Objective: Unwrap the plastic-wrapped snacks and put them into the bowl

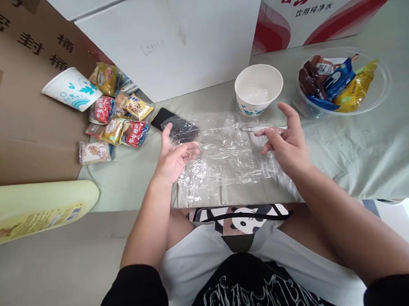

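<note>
A clear, crinkled plastic bag or sheet [221, 154] lies spread across the cloth-covered table in front of me. My left hand [175, 157] is at its left side, fingers apart and touching or just above the film. At its right side is my right hand [288, 144], one finger raised and the others stretched toward the film, which seems to touch the fingertips. Whether either hand grips the film is hard to see. A black phone [173, 122] lies partly under the plastic near my left hand. Beyond my right hand stands a white paper cup [256, 88] with a blue leaf pattern.
Several wrapped snacks [114, 125] lie at the left beside a tilted paper cup [72, 89]. A clear bowl [376, 94] at the right holds wrapped snacks. White boxes [185, 44] stand behind, and a cardboard box [28, 121] and yellow-green container [42, 205] at left.
</note>
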`<control>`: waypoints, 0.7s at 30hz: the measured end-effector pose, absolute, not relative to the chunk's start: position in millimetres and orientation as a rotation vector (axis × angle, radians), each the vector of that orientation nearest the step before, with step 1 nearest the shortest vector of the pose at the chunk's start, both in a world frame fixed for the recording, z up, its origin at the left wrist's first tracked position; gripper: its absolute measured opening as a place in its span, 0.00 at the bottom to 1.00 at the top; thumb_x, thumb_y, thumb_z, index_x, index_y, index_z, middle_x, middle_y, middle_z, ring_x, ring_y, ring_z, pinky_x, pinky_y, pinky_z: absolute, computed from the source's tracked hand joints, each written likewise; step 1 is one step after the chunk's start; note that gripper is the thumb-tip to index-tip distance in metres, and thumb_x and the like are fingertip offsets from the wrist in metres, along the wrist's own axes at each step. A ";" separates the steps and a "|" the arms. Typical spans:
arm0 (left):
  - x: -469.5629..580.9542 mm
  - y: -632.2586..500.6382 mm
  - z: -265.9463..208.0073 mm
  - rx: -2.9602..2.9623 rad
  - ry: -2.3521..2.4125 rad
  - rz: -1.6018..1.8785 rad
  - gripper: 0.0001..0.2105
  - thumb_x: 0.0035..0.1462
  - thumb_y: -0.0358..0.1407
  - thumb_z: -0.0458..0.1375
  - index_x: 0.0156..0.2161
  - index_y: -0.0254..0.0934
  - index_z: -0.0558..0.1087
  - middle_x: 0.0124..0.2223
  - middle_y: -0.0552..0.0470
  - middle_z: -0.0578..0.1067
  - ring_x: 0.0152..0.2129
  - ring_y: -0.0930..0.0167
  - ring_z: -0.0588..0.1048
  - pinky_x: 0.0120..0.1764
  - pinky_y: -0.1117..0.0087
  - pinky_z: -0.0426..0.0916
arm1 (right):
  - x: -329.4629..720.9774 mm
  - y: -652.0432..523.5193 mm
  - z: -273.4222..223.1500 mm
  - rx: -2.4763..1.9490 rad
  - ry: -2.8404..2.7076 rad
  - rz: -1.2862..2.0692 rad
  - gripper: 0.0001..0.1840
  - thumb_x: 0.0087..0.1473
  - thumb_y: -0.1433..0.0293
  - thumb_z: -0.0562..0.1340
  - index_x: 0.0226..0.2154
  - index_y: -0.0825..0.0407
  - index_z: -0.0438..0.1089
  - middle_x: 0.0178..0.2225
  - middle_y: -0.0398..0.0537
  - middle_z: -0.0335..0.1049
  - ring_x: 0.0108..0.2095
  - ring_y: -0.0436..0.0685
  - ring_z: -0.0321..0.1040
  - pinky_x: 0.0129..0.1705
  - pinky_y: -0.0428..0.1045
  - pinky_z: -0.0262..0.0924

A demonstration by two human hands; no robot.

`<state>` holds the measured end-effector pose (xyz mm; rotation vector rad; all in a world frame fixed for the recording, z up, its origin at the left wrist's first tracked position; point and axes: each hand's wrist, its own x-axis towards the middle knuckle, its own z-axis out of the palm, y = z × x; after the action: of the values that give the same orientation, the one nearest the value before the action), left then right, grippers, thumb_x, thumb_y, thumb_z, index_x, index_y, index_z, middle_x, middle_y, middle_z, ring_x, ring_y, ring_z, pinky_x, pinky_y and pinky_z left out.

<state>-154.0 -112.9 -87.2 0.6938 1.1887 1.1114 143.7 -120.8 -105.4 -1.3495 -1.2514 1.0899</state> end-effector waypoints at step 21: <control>-158.0 -116.3 -99.4 1.238 1.434 1.234 0.16 0.46 0.29 0.71 0.42 0.38 0.81 0.33 0.52 0.80 0.32 0.71 0.78 0.39 0.72 0.72 | 170.2 -127.4 -91.6 -1.573 -1.538 0.438 0.08 0.56 0.65 0.66 0.40 0.46 0.78 0.34 0.48 0.74 0.34 0.60 0.71 0.43 0.61 0.69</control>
<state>-158.0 -116.3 -99.4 1.2379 1.4336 1.2342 170.2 -127.4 -91.6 -1.5726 -1.5376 0.4384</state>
